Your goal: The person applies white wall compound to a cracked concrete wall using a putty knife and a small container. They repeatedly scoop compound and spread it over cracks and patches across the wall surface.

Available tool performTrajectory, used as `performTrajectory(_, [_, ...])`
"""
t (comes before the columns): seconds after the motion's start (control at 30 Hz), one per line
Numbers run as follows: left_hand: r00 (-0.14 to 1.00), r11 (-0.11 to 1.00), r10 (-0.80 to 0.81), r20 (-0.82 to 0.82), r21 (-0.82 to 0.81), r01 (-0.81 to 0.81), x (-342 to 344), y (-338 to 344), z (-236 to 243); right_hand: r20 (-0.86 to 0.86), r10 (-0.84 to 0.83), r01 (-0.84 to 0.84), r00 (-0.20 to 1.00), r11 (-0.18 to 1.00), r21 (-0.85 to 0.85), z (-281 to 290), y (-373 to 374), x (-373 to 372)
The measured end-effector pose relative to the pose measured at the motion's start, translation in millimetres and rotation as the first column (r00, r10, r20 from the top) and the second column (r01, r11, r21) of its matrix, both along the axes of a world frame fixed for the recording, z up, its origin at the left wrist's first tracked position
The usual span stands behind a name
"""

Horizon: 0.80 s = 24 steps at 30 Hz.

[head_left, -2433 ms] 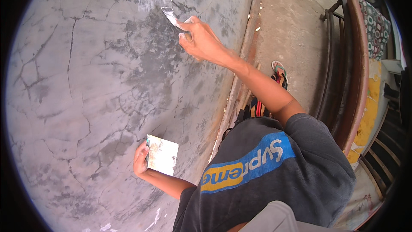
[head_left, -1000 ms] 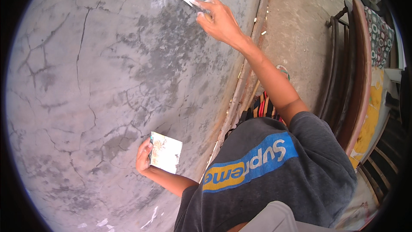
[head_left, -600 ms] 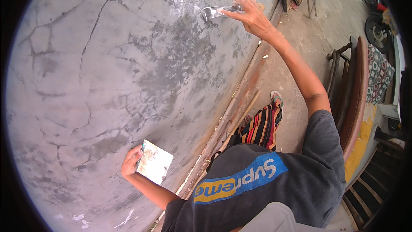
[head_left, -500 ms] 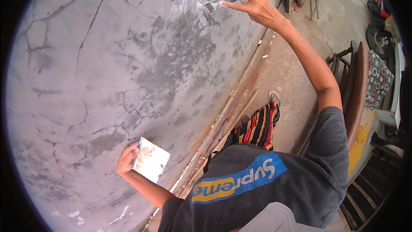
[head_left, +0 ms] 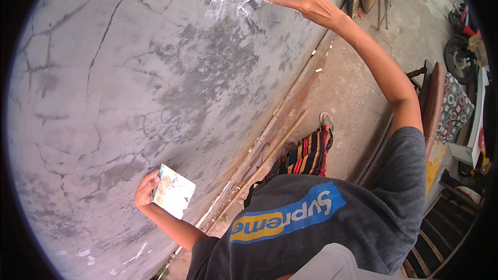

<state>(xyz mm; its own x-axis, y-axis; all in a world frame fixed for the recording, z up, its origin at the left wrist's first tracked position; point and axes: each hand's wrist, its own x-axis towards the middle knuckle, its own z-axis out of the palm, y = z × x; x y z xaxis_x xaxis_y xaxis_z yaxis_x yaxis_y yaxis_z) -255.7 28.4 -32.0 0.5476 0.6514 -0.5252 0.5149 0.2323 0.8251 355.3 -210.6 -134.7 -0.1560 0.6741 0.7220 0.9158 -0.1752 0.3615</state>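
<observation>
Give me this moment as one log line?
right hand: holds putty knife against cracked grey wall | left hand: holds square board | white patch beside blade

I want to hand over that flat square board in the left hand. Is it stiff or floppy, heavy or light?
The square board probably stiff: it juts flat past the left hand without sagging. Likely light, since an edge grip alone carries it. Its smeared face may be slippery.

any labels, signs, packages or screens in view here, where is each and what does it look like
Printed band on the grey t-shirt: across the person's back, low in the picture; a slanted blue and yellow strip with pale lettering.
Square board: in the left hand against the cracked grey wall; smeared white and rust, no readable label.
Scraper: in the right hand, top of the picture; bare metal blade, no label.
No screens, signs or packages.
</observation>
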Motion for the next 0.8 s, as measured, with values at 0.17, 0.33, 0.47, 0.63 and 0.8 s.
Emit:
performTrajectory(0.17, [0.997, 0.993, 0.079, -0.024, 0.088, -0.077, -8, 0, -3, -0.037, 0.014, -0.013, 0.999, 1.000, 0.019, 11, -11, -14])
performTrajectory(0.33, [0.998, 0.998, 0.055, 0.016, 0.041, -0.056, -9, 5, -7, -0.018, 0.085, -0.085, 0.996, 0.996, -0.020, 23, 5, -30])
performTrajectory(0.47, [0.998, 0.994, 0.049, 0.049, 0.091, -0.053, -16, 10, -13, -0.044, 0.000, 0.002, 0.999, 0.999, 0.032, 16, -5, -17])
performTrajectory(0.63, [0.999, 1.000, 0.022, 0.031, 0.014, -0.022, -3, 0, 2, -0.161, -0.005, 0.019, 0.987, 0.996, 0.088, -1, -13, -32])
performTrajectory(0.8, [0.999, 0.997, 0.037, -0.002, 0.063, -0.036, 6, -3, 2, -0.120, 0.024, -0.012, 0.992, 0.995, 0.100, -9, -1, -48])
